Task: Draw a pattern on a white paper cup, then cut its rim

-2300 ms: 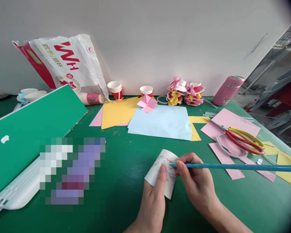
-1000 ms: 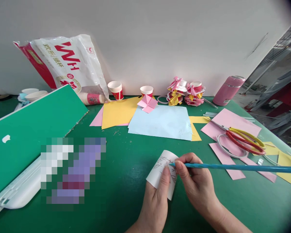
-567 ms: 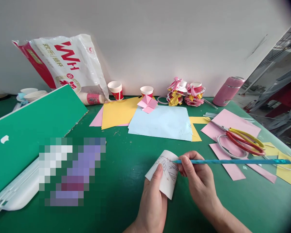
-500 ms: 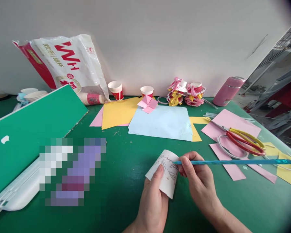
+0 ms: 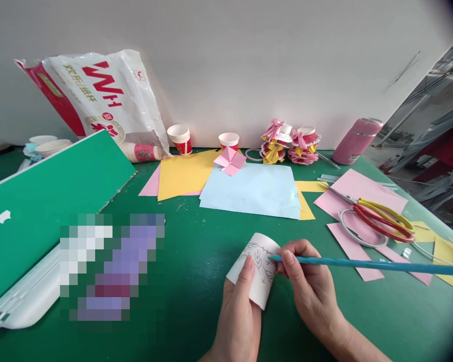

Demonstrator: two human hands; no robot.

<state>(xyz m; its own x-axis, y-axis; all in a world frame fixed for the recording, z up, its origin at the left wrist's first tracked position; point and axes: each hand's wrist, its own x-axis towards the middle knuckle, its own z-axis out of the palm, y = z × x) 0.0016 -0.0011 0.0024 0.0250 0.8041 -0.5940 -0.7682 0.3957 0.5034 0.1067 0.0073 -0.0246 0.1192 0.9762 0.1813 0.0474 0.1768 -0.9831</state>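
My left hand (image 5: 238, 306) holds a curved white paper piece (image 5: 262, 289) shaped like a cup wall, its thumb pressed on the front. Dark leafy sprigs and small reddish marks cover the paper's upper part; whether it is a whole cup I cannot tell. Beside it, my right hand (image 5: 309, 281) pinches a long blue pencil (image 5: 366, 263) near its pointed end. The tip lies at the drawn sprigs on the paper's right side, and the shaft runs off to the right edge of the view.
Scissors (image 5: 385, 218) lie over pink paper (image 5: 370, 186) on the right. Beyond my hands are light blue sheets (image 5: 249, 193) and yellow paper (image 5: 184, 173). Along the wall stand paper cups (image 5: 179, 138), frilled cup crafts (image 5: 304, 146) and a pink flask (image 5: 358, 141). A green board (image 5: 56, 201) leans left.
The pencil's rear end has swung down and out past the right edge. The paper has turned slightly in my left hand, shifting the visible sprigs.
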